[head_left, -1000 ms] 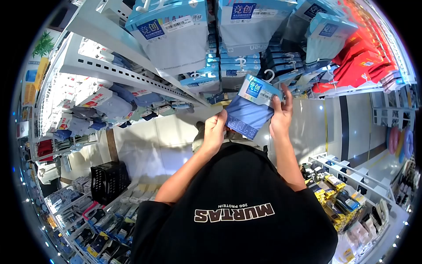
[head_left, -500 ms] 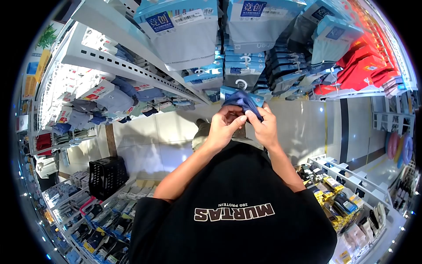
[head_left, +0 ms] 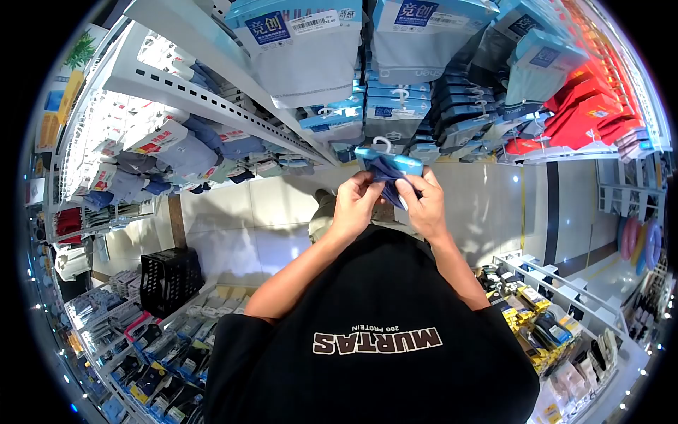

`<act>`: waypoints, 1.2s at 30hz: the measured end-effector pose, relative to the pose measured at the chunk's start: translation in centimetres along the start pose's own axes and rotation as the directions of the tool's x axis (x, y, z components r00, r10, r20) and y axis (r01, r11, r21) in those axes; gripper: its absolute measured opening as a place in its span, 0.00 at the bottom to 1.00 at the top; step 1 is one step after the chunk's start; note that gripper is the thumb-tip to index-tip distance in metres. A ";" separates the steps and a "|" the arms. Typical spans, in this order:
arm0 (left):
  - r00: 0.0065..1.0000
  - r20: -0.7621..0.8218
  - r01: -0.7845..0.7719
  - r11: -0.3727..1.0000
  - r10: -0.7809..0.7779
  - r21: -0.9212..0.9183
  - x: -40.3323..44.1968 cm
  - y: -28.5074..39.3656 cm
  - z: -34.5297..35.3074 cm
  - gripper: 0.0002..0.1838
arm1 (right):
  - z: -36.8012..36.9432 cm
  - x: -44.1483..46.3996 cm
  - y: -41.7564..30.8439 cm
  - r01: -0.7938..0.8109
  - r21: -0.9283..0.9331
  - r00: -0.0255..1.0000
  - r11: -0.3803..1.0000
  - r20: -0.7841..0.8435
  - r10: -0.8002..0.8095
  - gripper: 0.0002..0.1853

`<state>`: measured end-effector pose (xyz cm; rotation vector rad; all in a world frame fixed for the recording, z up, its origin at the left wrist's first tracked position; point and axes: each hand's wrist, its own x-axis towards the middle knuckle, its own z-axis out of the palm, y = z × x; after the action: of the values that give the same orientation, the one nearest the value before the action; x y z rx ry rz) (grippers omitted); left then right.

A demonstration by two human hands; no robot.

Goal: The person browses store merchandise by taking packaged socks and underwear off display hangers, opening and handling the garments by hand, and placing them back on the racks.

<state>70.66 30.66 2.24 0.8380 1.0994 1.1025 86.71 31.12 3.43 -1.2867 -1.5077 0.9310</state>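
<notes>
A dark blue folded garment [head_left: 385, 174] hangs from a light blue card [head_left: 401, 162] with a white plastic hook [head_left: 382, 143] on top. My left hand [head_left: 355, 205] pinches the fabric on its left side. On the other side, my right hand [head_left: 425, 205] grips the cloth between thumb and fingers. The fabric is bunched between the two hands, below the card. Just beyond it hang rows of similar packs [head_left: 397, 112] on hooks.
Large blue-and-grey packs [head_left: 308, 67] hang overhead, with red packs [head_left: 583, 109] to the right. A white perforated rack [head_left: 191, 88] spans the upper left. A black basket [head_left: 170, 281] stands lower left. Yellow-labelled goods [head_left: 530, 300] fill a rack lower right.
The pack was held flat and spread at first; both hands have since come together and bunched its fabric. The card has tilted, and the view has shifted slightly.
</notes>
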 end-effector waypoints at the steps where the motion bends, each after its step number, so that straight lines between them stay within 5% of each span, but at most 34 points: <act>1: 1.000 0.022 -0.004 1.000 0.005 -0.023 -0.1 0.0 -0.1 0.10 | 0.0 0.0 0.1 -0.037 0.021 0.999 0.999 -0.008 0.037 0.09; 6: 0.987 0.139 0.123 0.927 -0.078 -0.355 -0.5 0.1 -0.5 0.07 | 0.2 0.5 -0.2 -0.095 0.057 0.992 0.994 -0.072 0.099 0.12; 12: 0.975 0.220 0.132 0.894 -0.038 -0.429 -0.6 0.2 -1.0 0.09 | -0.3 0.8 0.6 -0.138 0.093 0.986 0.986 -0.079 0.145 0.15; 18: 0.968 0.140 0.251 0.850 -0.210 -0.463 -1.0 1.4 -0.2 0.08 | -0.5 0.7 0.4 -0.152 0.182 0.981 0.971 -0.092 0.171 0.16; 27: 0.962 0.083 0.272 0.864 -0.262 -0.424 -0.7 0.8 -0.2 0.06 | -1.4 0.8 0.5 -0.138 0.143 0.987 0.980 -0.057 0.147 0.18; 36: 0.939 0.295 0.258 0.931 -0.179 -0.258 -0.3 0.7 -0.5 0.07 | -1.4 0.9 0.6 -0.117 0.138 0.989 0.983 -0.072 0.128 0.17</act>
<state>69.96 30.58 2.82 0.5891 0.7589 0.9048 88.16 32.13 3.41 -1.3157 -1.2936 1.0291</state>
